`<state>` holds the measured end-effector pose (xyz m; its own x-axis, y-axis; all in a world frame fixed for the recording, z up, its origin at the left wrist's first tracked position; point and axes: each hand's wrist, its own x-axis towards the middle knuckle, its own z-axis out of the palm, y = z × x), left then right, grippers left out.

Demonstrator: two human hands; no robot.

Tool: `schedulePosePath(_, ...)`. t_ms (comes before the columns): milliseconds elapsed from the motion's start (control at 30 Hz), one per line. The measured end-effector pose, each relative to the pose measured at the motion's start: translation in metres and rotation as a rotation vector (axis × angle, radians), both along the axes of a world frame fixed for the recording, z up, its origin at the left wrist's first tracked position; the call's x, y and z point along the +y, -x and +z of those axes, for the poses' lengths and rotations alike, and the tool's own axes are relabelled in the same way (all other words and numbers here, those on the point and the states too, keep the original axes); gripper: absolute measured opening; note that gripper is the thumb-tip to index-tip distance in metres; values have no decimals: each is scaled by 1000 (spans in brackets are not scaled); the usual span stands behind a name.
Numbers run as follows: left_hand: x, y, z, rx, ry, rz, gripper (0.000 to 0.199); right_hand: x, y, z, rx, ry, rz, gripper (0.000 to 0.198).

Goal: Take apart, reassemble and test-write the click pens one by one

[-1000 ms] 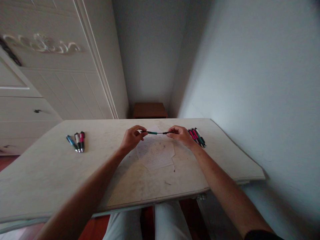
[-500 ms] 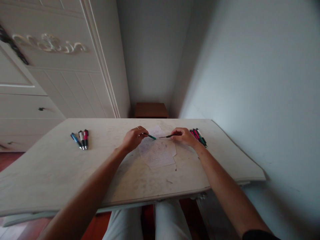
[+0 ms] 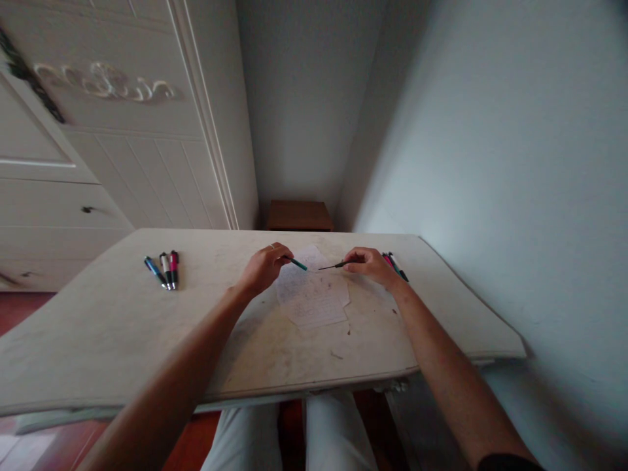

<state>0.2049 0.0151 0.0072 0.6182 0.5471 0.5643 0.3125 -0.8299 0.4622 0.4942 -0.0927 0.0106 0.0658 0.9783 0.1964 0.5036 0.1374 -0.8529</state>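
Note:
My left hand (image 3: 267,265) is closed on a green pen barrel (image 3: 299,265), whose end points right over the paper. Opposite it, my right hand (image 3: 369,264) pinches a dark pen part with a thin refill (image 3: 331,266) sticking out to the left. A small gap separates the barrel from the refill tip. Below both hands lie sheets of paper (image 3: 314,304) with faint writing. Several pens (image 3: 396,267), pink, green and black among them, lie just behind my right hand, which partly hides them.
On the left of the worn white table (image 3: 112,340) lie a blue pen (image 3: 155,272), a white pen (image 3: 165,269) and a pink pen (image 3: 174,268). A white cabinet (image 3: 147,170) stands at the left, a wall (image 3: 490,163) at the right, and a brown wooden piece (image 3: 300,214) behind the table.
My right hand has drawn slightly right with the refill, so the gap to the green barrel is a little wider. It covers more of the right-hand pens. The view has shifted slightly.

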Motion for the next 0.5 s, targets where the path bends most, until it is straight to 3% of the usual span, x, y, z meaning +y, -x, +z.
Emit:
schedulePosePath(267,5,6,-6,210,58,101,15,-1,-4,0,10,16,-6,23)
schedulePosePath(500,6,8,-8,276,42,56,15,0,-2,-2,-57,11,-6,24)
